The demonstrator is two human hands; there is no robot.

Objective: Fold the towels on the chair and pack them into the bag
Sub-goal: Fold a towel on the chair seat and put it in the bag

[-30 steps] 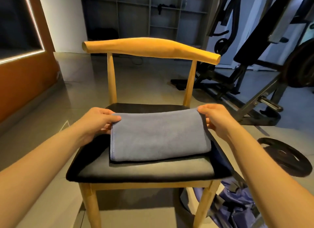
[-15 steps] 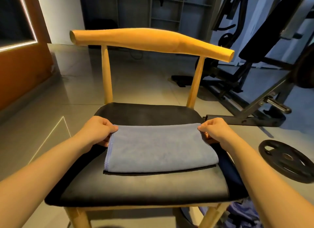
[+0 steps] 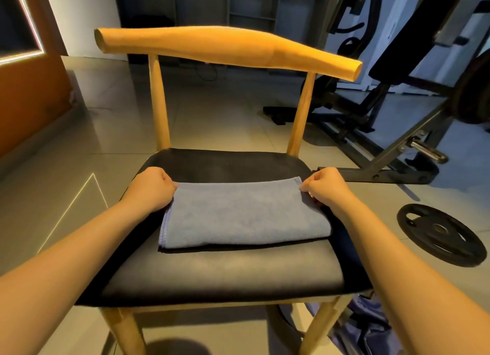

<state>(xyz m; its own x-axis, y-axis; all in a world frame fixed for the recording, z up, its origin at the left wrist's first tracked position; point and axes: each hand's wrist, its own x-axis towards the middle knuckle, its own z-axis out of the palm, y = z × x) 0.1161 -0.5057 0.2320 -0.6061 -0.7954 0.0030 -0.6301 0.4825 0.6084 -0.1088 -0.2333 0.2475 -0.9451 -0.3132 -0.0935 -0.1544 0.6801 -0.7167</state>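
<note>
A grey-blue towel (image 3: 244, 217), folded into a wide strip, lies flat on the black seat of a wooden chair (image 3: 225, 278). My left hand (image 3: 151, 187) grips the towel's far left corner with curled fingers. At the far right corner my right hand (image 3: 324, 187) pinches the cloth the same way. A dark towel (image 3: 344, 238) lies under the grey-blue one and shows along its right and front edges. Part of a purple-blue bag (image 3: 371, 328) sits on the floor under the chair's front right leg.
The chair's wooden backrest (image 3: 225, 47) rises behind the seat. A black weight plate (image 3: 440, 232) lies on the tiled floor to the right. A weight bench frame (image 3: 392, 148) stands at the back right. An orange wall panel (image 3: 29, 95) is at left.
The view has moved closer and lower over the seat. Both hands have drawn the towel's far edge toward me and laid it flat; the bag has slipped mostly out of view.
</note>
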